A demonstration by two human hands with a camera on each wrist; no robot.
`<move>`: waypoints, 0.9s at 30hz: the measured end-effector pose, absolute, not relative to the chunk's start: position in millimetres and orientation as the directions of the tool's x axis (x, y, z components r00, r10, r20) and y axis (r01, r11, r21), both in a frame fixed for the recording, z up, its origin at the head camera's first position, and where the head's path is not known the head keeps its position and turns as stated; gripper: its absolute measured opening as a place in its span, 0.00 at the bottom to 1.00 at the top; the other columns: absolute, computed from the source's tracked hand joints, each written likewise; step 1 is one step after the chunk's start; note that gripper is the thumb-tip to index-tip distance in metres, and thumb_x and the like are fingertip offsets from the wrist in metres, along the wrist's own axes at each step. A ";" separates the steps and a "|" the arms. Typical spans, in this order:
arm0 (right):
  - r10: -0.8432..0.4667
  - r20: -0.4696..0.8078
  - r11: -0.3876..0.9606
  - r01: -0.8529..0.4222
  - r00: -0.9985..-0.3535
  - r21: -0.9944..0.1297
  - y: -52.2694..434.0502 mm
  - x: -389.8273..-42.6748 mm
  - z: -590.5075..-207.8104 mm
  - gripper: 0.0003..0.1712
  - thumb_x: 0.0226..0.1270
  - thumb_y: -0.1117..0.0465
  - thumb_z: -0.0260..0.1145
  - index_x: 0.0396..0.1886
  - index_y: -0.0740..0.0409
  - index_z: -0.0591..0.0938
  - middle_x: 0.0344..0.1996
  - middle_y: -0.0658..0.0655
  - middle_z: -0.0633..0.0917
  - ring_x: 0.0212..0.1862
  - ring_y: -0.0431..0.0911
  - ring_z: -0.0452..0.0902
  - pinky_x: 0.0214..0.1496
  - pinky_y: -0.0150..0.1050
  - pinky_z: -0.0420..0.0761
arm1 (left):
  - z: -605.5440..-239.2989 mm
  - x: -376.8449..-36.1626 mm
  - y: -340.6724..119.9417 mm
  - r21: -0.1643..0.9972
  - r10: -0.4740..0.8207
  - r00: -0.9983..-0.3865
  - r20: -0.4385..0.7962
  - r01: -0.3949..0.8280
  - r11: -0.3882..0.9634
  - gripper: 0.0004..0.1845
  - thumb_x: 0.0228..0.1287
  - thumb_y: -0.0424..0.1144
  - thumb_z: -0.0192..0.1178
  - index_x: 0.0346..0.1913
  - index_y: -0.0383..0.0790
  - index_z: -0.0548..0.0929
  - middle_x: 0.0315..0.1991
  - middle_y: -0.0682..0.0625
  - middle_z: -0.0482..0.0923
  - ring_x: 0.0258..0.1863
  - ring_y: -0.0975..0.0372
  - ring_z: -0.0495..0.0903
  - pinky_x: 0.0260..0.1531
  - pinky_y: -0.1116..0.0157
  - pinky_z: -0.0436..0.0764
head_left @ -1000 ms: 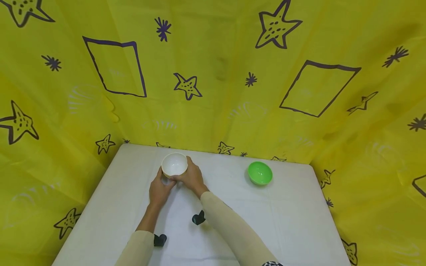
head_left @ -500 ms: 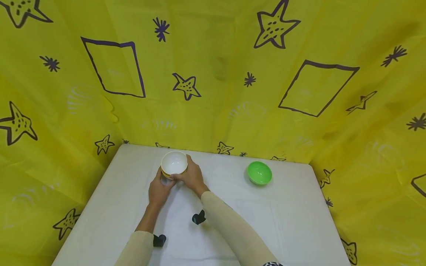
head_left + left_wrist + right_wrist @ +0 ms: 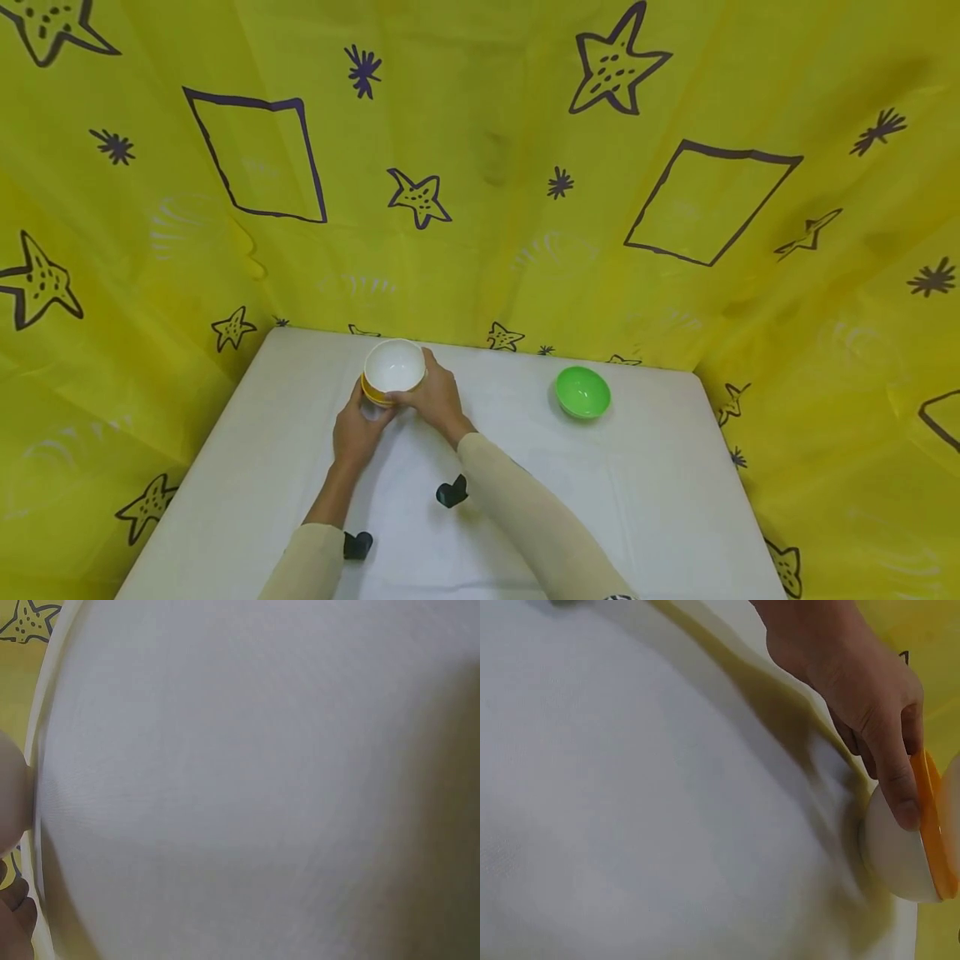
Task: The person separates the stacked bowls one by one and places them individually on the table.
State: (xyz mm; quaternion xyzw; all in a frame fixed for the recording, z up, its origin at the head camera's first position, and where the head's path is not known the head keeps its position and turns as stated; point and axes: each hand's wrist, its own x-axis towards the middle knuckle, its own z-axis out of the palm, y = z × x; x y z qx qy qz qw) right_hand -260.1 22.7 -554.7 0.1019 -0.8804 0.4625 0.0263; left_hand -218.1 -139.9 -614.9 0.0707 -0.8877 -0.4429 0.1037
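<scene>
In the head view a bowl with a white inside and an orange-yellow outside (image 3: 393,367) is held just above the white table (image 3: 637,500) near its far left. My right hand (image 3: 435,398) grips it from the right side. My left hand (image 3: 358,427) holds a white bowl (image 3: 369,408) just beneath it. The right wrist view shows the left hand (image 3: 870,712) with its fingers on the white bowl (image 3: 892,855), and the orange bowl (image 3: 934,832) tight against it. The left wrist view shows mostly tablecloth.
A green bowl (image 3: 582,392) sits at the far right of the table. Two black clips (image 3: 452,492) (image 3: 357,546) lie near my forearms. Yellow sheeting with drawn stars (image 3: 487,167) closes in the table at the back and both sides.
The orange-sided bowl has risen slightly, so more of its orange outside shows above the bowl under it. Both hands keep their places.
</scene>
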 end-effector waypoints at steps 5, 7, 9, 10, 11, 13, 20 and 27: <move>-0.153 0.157 0.542 -0.216 -0.976 -0.812 27.1 -259.0 -548.4 0.58 0.49 0.47 0.88 0.76 0.59 0.70 0.63 0.58 0.84 0.63 0.50 0.81 0.65 0.44 0.81 | -612.5 -218.1 -139.8 0.800 -0.207 -0.974 0.093 -0.050 0.598 0.51 0.61 0.47 0.79 0.81 0.34 0.63 0.72 0.32 0.71 0.70 0.37 0.72 0.67 0.39 0.72; -0.149 0.167 0.534 -0.222 -0.975 -0.816 28.7 -258.7 -545.6 0.58 0.50 0.46 0.88 0.76 0.59 0.70 0.63 0.58 0.84 0.63 0.50 0.81 0.65 0.44 0.81 | -611.7 -218.2 -140.2 0.799 -0.204 -0.975 0.085 -0.056 0.599 0.52 0.61 0.48 0.78 0.81 0.35 0.62 0.72 0.32 0.71 0.70 0.38 0.72 0.68 0.40 0.72; -0.144 0.177 0.526 -0.227 -0.974 -0.820 29.9 -258.1 -542.8 0.58 0.50 0.46 0.88 0.76 0.60 0.70 0.63 0.59 0.84 0.63 0.50 0.82 0.64 0.44 0.82 | -610.7 -218.5 -140.5 0.799 -0.203 -0.976 0.080 -0.059 0.599 0.52 0.61 0.49 0.78 0.82 0.36 0.61 0.73 0.33 0.70 0.71 0.38 0.71 0.68 0.40 0.71; -0.142 0.181 0.522 -0.229 -0.973 -0.821 30.3 -257.7 -541.7 0.58 0.50 0.45 0.88 0.76 0.61 0.70 0.63 0.60 0.84 0.62 0.51 0.82 0.64 0.44 0.82 | -610.4 -218.6 -140.7 0.798 -0.201 -0.976 0.078 -0.060 0.600 0.52 0.61 0.49 0.78 0.82 0.36 0.61 0.73 0.33 0.70 0.71 0.38 0.71 0.68 0.40 0.71; -0.140 0.184 0.521 -0.230 -0.973 -0.822 30.7 -257.5 -540.8 0.58 0.50 0.45 0.88 0.76 0.61 0.70 0.63 0.60 0.84 0.62 0.50 0.82 0.64 0.44 0.82 | -610.2 -218.6 -140.9 0.797 -0.201 -0.977 0.076 -0.062 0.601 0.52 0.62 0.48 0.78 0.82 0.36 0.61 0.73 0.33 0.70 0.71 0.38 0.71 0.68 0.40 0.71; -0.139 0.190 0.520 -0.235 -0.972 -0.821 31.2 -256.8 -539.4 0.58 0.50 0.45 0.88 0.76 0.61 0.70 0.62 0.59 0.85 0.62 0.50 0.82 0.64 0.43 0.82 | -610.0 -218.7 -141.2 0.795 -0.201 -0.977 0.071 -0.066 0.604 0.52 0.62 0.48 0.78 0.82 0.36 0.60 0.73 0.33 0.70 0.71 0.38 0.71 0.68 0.40 0.71; -0.127 0.235 0.501 -0.267 -0.964 -0.823 34.1 -252.8 -534.6 0.55 0.49 0.46 0.88 0.74 0.60 0.72 0.61 0.59 0.85 0.61 0.51 0.83 0.63 0.46 0.83 | -611.8 -217.3 -142.5 0.794 -0.202 -0.978 0.059 -0.076 0.603 0.52 0.61 0.49 0.78 0.82 0.35 0.61 0.71 0.31 0.72 0.69 0.37 0.72 0.67 0.39 0.72; -0.099 0.264 0.493 -0.278 -0.959 -0.825 41.9 -252.4 -528.9 0.54 0.49 0.47 0.89 0.73 0.59 0.73 0.61 0.59 0.85 0.61 0.51 0.83 0.63 0.47 0.83 | -610.5 -217.4 -141.5 0.798 -0.199 -0.978 0.066 -0.068 0.599 0.52 0.61 0.48 0.78 0.81 0.35 0.61 0.72 0.32 0.71 0.70 0.37 0.72 0.69 0.40 0.70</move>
